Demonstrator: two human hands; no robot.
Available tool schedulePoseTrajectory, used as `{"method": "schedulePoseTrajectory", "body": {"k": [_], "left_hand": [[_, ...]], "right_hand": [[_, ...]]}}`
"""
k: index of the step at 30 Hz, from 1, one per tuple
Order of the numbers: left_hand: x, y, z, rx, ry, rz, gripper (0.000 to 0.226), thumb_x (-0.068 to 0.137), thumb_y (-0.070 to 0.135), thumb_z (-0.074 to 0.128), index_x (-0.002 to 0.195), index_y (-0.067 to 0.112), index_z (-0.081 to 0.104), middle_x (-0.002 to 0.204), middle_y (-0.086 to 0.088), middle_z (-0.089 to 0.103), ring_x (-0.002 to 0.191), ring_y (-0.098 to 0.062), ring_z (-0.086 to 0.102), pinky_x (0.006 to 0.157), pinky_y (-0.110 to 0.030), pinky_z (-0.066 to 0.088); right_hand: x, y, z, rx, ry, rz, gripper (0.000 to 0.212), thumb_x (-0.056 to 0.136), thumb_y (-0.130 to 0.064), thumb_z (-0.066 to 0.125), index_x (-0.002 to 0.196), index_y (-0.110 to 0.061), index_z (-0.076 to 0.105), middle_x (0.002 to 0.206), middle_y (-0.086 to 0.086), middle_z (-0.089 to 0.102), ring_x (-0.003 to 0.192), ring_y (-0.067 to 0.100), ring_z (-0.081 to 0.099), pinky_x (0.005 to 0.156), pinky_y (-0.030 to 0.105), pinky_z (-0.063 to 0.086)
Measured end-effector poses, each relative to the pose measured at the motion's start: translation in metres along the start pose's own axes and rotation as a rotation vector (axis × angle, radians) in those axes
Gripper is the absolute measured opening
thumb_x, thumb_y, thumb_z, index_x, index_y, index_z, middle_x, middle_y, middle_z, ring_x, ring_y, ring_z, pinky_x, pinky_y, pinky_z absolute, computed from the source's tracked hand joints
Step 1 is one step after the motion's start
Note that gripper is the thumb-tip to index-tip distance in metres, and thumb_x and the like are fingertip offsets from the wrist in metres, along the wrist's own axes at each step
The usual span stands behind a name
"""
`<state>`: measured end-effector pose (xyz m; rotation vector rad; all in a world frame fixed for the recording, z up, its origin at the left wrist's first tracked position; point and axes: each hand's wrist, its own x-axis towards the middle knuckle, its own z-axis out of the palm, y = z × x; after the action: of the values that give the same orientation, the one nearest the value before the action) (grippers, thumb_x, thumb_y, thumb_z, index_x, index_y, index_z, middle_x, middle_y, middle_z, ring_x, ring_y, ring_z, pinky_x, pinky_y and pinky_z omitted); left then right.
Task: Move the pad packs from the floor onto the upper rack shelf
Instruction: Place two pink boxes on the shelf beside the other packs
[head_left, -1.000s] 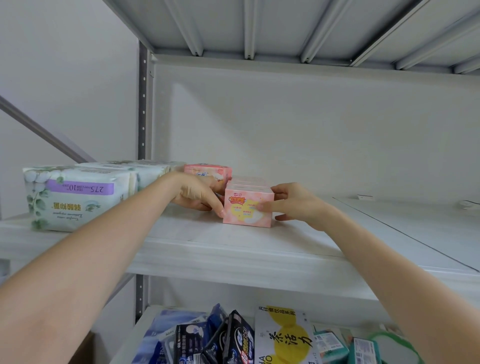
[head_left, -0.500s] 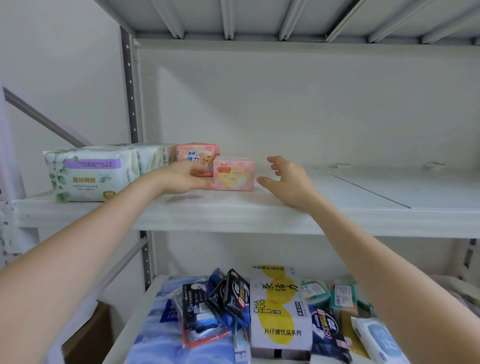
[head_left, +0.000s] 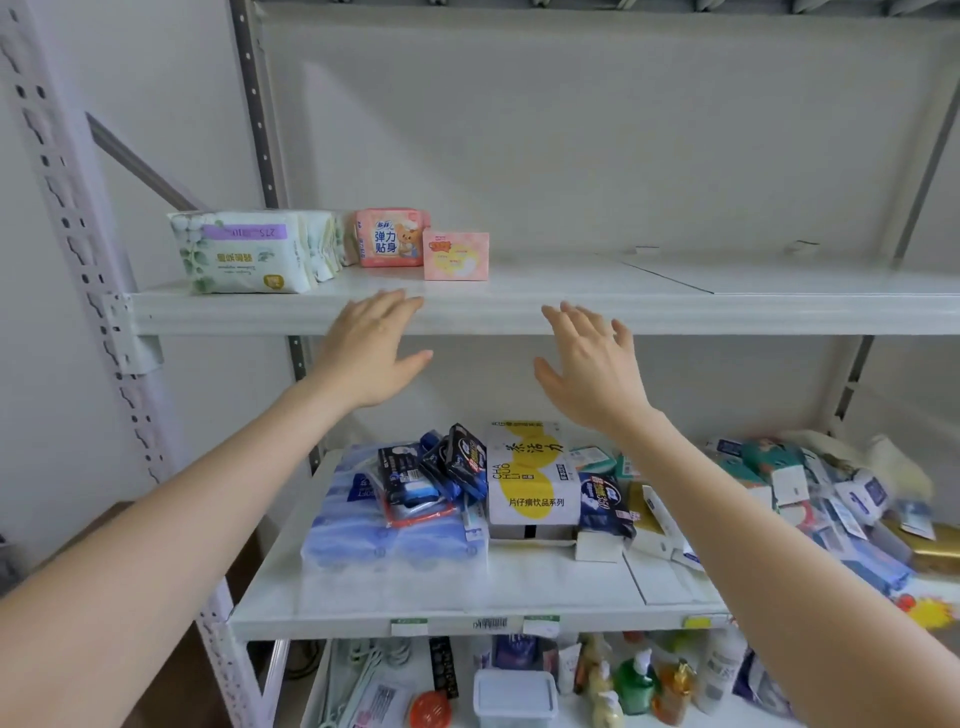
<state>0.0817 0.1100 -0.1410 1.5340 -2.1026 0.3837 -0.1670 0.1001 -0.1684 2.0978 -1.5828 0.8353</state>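
Pad packs (head_left: 322, 249) stand in a row on the upper shelf (head_left: 753, 312), above and beyond both our hands. Our left hand (head_left: 371, 353) is raised in front of the shelf's front edge. Its fingers are straight and close together, the thumb is out to the side, and it holds nothing. Its fingertips overlap the edge in our view, and we cannot tell whether they touch it. Our right hand (head_left: 592, 364) is up beside it at about the same height, a clear gap between the two. Its fingers are spread wide and empty, the tips reaching the lower lip of the same edge. Up and a little to the right of the left fingertips, set back from the edge, stands the small pink pack (head_left: 456, 256), the pack nearest to either hand. Just behind it and to its left is a larger pink pack with a bear (head_left: 390, 238). Further left, beyond the outer side of our left hand, are the white packs with green leaves (head_left: 241, 252), side by side. Below our wrists lies the lower shelf (head_left: 467, 597), with a white and yellow box (head_left: 530, 473) under the right wrist. Dark packets (head_left: 457, 460) and a blue wrapped bundle (head_left: 363, 530) lie under the left.
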Motion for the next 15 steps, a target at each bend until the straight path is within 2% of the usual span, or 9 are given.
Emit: {"method": "schedulePoseTrajectory", "body": {"k": [6, 15], "left_hand": [[-0.051, 0.039, 0.026, 0.123, -0.084, 0.028, 0.07, 0.095, 0.049, 0.047, 0.153, 0.021, 0.019, 0.161, -0.005, 0.018, 0.148, -0.023, 0.014, 0.121, -0.044, 0.008], [-0.144, 0.127, 0.08, 0.166, -0.129, -0.038, 0.067, 0.096, 0.047, 0.046, 0.153, 0.021, 0.022, 0.161, -0.005, 0.019, 0.149, -0.023, 0.011, 0.121, -0.045, 0.006]], "right_hand": [[-0.067, 0.015, 0.003, -0.069, -0.119, -0.006, 0.061, 0.096, -0.04, 0.045, 0.149, -0.018, 0.024, 0.157, 0.007, 0.026, 0.145, 0.023, 0.021, 0.116, 0.053, 0.012], [-0.174, 0.052, -0.005, -0.1, -0.262, -0.065, 0.064, 0.097, -0.043, 0.041, 0.151, -0.018, 0.02, 0.158, 0.008, 0.022, 0.147, 0.025, 0.018, 0.116, 0.055, 0.01]]}}
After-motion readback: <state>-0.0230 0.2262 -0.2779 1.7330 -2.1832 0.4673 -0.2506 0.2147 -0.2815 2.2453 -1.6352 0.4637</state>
